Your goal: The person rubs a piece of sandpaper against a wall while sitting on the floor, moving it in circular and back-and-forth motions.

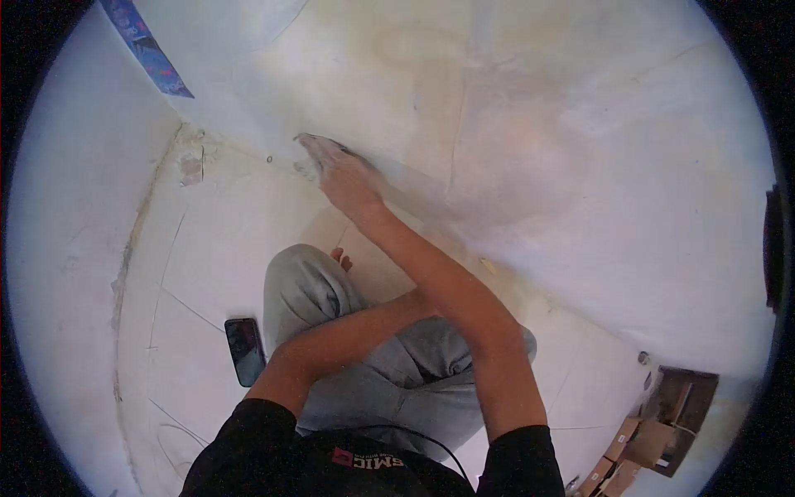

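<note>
The wall is pale and smooth, blotched tan, its long base edge slanting from upper left to lower right along the whitish, seamed floor. Creased grey cloth trousers sit folded cross-legged. The left hand is hidden behind the right forearm. At the wall's foot, the dusty right hand points upper left, fingers together; whether it grips the thin dark edge there, I cannot tell.

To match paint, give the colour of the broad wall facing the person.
Broad wall: off-white with brownish patches, best in the head view.
</note>
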### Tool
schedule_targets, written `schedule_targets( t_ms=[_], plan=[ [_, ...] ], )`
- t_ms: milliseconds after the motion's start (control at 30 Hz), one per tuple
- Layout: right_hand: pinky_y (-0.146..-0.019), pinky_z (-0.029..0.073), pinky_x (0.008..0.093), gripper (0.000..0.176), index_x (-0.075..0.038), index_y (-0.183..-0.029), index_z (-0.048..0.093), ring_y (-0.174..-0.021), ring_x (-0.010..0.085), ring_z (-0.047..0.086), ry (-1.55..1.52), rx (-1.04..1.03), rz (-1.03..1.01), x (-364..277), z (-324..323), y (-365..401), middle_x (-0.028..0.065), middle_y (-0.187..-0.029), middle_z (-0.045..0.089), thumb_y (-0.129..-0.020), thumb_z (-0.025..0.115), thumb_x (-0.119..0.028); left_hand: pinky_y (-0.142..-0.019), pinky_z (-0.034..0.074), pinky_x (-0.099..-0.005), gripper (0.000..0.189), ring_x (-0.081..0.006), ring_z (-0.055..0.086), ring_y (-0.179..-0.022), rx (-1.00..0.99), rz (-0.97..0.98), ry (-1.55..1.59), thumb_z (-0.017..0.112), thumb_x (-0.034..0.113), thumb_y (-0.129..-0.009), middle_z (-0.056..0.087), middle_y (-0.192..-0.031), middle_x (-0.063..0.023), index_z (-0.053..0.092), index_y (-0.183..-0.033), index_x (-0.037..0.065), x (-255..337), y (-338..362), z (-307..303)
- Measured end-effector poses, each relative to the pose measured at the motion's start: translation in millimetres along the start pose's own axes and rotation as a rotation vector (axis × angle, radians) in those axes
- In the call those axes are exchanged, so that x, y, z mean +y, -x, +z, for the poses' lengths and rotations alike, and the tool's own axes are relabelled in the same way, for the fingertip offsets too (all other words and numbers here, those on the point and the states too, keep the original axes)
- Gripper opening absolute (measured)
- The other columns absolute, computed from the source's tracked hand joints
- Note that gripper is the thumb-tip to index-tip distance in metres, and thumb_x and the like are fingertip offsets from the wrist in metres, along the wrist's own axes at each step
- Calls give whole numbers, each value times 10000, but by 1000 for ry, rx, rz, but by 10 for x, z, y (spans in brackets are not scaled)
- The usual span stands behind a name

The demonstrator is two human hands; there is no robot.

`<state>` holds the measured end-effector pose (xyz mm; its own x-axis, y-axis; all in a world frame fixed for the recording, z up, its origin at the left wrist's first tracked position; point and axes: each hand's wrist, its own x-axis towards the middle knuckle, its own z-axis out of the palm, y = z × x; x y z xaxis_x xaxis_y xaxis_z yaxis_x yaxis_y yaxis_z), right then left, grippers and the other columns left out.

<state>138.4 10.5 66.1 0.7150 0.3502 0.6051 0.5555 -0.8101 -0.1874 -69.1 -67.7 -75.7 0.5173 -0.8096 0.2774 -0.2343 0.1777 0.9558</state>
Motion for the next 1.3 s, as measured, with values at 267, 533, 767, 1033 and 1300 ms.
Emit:
schedule_targets(
  t_ms=[267,533,767,1033,1300],
  plan=[
    [-1070,415,329,594,10,-1399,453,-1315,238,419,115,-424,118,372,-1172,909,78,-1503,390,-818,529,-89,-873,492,-468,241,-363,627,-987,-269,-73,-494,565,162,-871,646,-1031,-201,626,-1055,17,627,-225,-407],
    [-1125,358,367,647,-5,-1422,432,-1364,240,383,595,-608,-58,331,-1944,1310,58,-1535,353,-793,556,-89,-776,530,-462,256,-360,666,-865,-465,-24,-718,530,130,-876,662,-941,-200,633,-1072,2,585,-207,-291],
    [-1114,370,360,591,11,-1418,422,-1359,248,393,-237,-348,461,10,-840,370,53,-1502,412,-842,512,-80,-923,459,-471,237,-355,586,-1086,-104,11,-273,607,178,-895,636,-1136,-193,631,-1072,23,-79,-28,136],
    [-1137,315,320,574,106,-1364,443,-1366,221,371,153,-441,153,92,-770,339,90,-1507,398,-829,529,-83,-951,449,-472,284,-377,575,-1107,-4,41,-225,605,158,-864,623,-1183,-196,608,-1115,27,224,-53,-174],
    [-1145,311,361,608,49,-1413,423,-1379,234,343,733,-690,-104,270,-1917,1279,85,-1538,347,-836,516,-120,-833,508,-467,274,-334,655,-972,-549,-117,-720,580,110,-810,649,-1056,-238,604,-1067,18,622,-175,-374]
  ],
)
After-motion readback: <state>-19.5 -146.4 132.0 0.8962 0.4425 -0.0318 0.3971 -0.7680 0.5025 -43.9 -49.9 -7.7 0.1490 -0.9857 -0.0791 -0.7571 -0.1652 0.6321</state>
